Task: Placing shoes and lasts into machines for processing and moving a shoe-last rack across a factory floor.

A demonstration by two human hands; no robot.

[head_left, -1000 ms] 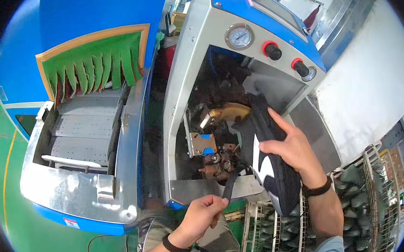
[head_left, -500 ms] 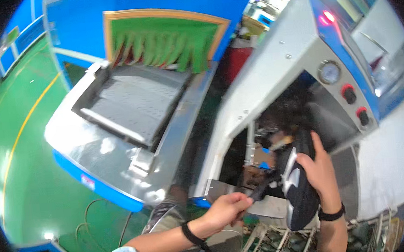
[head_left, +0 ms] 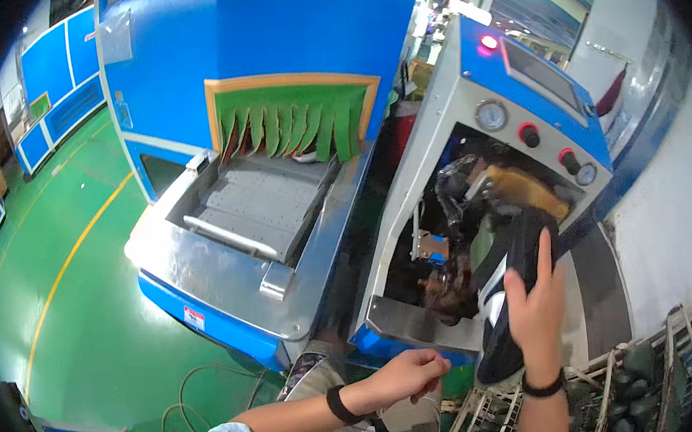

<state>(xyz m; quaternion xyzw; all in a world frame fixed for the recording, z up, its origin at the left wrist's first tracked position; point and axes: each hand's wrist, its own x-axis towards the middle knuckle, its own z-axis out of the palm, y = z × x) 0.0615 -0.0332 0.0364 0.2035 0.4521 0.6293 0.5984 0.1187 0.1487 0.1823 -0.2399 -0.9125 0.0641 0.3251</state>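
Observation:
A black shoe (head_left: pixel 499 352) with white patches on its side stands tilted at the front of the machine's opening. My right hand (head_left: pixel 538 310) grips it from the right, index finger stretched along it and thumb apart. The shoe's upper end reaches into the machine, by a tan pad (head_left: pixel 529 192). My left hand (head_left: pixel 409 375) is closed just left of the shoe's lower end, apart from it, with nothing showing between the fingers. Left of the shoe, inside the opening, sits a small brown block with blue corners (head_left: pixel 433 247).
The machine's panel carries a pressure gauge (head_left: pixel 490 115), red-ringed knobs (head_left: pixel 528 135) and a red lamp (head_left: pixel 489 42). To the left, a metal conveyor bed (head_left: pixel 258 199) leads to a green strip curtain (head_left: pixel 292 122). A wire rack (head_left: pixel 607 382) holding dark pieces stands below right.
The left hand has let go of a dark strip by the shoe and stands apart from it. My right hand stays on the shoe. The view has shifted, showing more of the machine's panel.

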